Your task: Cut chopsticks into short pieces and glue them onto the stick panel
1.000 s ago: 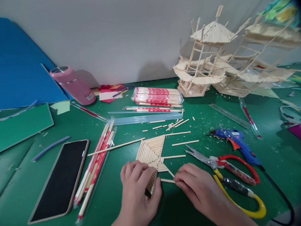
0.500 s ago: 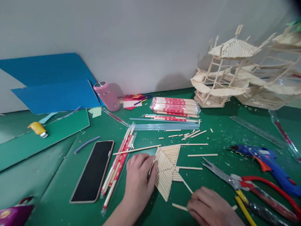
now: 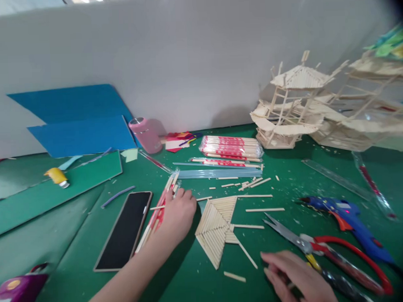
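My left hand (image 3: 179, 213) lies over a thin wooden stick (image 3: 203, 199) and the wrapped chopsticks (image 3: 151, 230). Its fingers are curled down and their tips are hidden, so a grip on the stick cannot be made out. To its right, a flat fan-shaped panel of short sticks (image 3: 217, 225) rests on the table, with loose sticks at its right edge. My right hand (image 3: 296, 275) hovers or rests at the lower right, thumb and fingers loosely apart; a pale stick end shows beneath them. A short stick piece (image 3: 235, 277) lies to its left.
Red-handled pliers (image 3: 310, 244) and a blue glue gun (image 3: 342, 212) lie at right. A stick-built pavilion model (image 3: 286, 117) stands behind. A phone (image 3: 123, 233) is left, with a pink bottle (image 3: 145, 135), chopstick packs (image 3: 231, 146) and glue sticks (image 3: 218, 173) farther back.
My left hand has left the stick panel and moved left onto the loose stick and wrapped chopsticks. My right hand has shifted slightly right, uncovering the short stick piece. The view has shifted slightly.
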Available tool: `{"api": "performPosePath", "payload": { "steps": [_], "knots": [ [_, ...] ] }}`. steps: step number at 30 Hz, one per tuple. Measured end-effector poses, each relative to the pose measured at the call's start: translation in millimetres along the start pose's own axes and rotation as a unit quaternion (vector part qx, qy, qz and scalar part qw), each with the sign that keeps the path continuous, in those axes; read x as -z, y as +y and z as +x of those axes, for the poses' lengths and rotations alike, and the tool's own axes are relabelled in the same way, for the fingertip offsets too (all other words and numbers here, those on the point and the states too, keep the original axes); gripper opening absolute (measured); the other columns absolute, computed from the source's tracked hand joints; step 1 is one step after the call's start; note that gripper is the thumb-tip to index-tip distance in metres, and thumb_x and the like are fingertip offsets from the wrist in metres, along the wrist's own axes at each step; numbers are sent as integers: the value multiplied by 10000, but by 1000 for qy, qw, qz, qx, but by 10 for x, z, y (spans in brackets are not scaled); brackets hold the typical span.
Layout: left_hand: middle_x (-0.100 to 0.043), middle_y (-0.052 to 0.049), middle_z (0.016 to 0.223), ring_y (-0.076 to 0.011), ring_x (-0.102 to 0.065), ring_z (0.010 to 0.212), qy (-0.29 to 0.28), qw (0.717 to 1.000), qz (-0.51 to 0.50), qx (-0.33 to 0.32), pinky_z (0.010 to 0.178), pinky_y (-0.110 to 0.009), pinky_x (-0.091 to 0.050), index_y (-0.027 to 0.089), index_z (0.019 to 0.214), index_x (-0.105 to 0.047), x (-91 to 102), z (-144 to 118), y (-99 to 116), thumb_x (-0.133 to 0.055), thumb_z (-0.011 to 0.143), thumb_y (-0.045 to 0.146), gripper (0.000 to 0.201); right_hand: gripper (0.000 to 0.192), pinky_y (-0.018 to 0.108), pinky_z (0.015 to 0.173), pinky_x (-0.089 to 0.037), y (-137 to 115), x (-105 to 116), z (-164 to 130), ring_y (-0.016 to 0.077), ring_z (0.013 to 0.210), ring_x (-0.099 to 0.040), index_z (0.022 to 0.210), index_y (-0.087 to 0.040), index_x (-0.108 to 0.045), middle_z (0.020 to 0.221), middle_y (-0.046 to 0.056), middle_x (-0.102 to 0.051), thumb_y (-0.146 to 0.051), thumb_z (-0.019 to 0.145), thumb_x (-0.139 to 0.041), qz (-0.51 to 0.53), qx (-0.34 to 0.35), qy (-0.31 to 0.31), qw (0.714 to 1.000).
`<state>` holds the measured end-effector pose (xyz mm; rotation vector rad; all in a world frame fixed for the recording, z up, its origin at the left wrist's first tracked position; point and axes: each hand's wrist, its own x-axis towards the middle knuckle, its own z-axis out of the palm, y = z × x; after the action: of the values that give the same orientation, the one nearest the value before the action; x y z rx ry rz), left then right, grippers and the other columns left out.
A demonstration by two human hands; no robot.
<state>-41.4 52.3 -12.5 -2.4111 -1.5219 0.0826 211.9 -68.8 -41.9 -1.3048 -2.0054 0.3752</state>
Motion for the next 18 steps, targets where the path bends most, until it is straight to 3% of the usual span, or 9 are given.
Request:
{"api": "performPosePath", "payload": {
  "steps": [4,7,12,18],
  "knots": [
    [-588,-101,717,-286,-530,786,-4,1000,7,-19,725,-468,-340,153,671,-600,-31,-6,-23,-421,762,48,227,150,193,588,-498,101,347,5,129,685,-625,948,-216,-575,858,35,-651,-258,822,-504,-65,-113,82,988],
    [-579,-102,716,-288,-524,775,3,999,10,-32,711,-456,-331,164,679,-586,-57,-4,-28,-391,782,62,243,125,190,548,-494,181,529,-51,126,658,-620,877,-216,-588,832,25,-649,-287,822,-502,-79,-183,67,978],
    [-566,-94,709,-280,-518,761,18,999,26,-36,703,-438,-322,187,680,-561,-97,-16,-32,-355,805,72,267,165,272,681,-502,241,556,-190,166,794,-614,965,-208,-580,873,55,-645,-211,831,-484,-80,-83,-61,992],
    [-558,-87,709,-279,-516,755,24,998,34,-38,704,-437,-317,189,682,-549,-120,-16,-44,-351,803,66,263,271,322,774,-476,186,530,-131,169,865,-589,1035,-231,-574,952,20,-652,-105,821,-464,-120,-20,-179,976]
  ]
}}
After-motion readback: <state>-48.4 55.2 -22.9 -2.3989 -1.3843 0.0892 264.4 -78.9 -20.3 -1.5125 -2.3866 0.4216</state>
